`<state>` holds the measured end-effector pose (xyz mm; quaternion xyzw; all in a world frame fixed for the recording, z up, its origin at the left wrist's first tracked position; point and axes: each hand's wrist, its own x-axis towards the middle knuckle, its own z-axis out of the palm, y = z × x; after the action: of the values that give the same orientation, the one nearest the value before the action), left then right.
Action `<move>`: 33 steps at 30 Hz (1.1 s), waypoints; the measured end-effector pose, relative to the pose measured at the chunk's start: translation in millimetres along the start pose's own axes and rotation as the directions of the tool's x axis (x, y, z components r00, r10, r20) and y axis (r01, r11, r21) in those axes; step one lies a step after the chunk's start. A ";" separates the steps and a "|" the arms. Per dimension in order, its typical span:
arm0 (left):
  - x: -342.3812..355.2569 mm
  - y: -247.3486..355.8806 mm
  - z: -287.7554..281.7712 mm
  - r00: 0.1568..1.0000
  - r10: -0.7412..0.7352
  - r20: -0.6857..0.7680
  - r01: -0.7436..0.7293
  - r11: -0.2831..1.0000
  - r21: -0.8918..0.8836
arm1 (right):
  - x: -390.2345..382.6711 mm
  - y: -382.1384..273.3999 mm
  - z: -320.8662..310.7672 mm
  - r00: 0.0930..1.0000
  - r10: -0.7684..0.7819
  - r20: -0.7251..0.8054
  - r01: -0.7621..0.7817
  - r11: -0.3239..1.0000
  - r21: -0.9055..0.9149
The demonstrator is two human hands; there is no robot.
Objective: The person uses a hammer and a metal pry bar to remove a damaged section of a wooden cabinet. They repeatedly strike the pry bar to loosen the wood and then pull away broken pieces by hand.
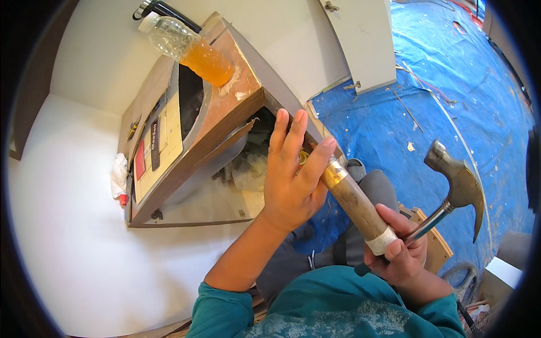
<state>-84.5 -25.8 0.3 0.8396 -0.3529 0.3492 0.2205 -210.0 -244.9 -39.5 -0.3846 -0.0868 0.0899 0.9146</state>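
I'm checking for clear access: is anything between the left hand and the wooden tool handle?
Nothing visible: the open left hand is right at the metal-collared end of the wooden tool handle. The claw hammer, gripped with that handle in the right hand, sticks out to the right.

Indoor worksite: scrap-strewn blue tarp (360,127) underfoot, rough wooden cabinet (221,110), claw hammer (459,181).

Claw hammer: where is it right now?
In the head view it is right of centre: the claw hammer's handle is in the right hand, beside the brown cylinder, its head above the blue sheet.
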 end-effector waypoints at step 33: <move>32.9 10.3 2.8 0.926 0.377 -0.004 -0.376 0.924 -0.064 | -9.3 4.4 -11.9 0.968 -0.220 -0.116 0.180 0.942 -0.283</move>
<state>-74.4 -48.8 24.2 0.7502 -0.5194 0.3702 0.1746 -216.8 -252.2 -51.7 -0.5003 -0.0697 -0.0449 0.8619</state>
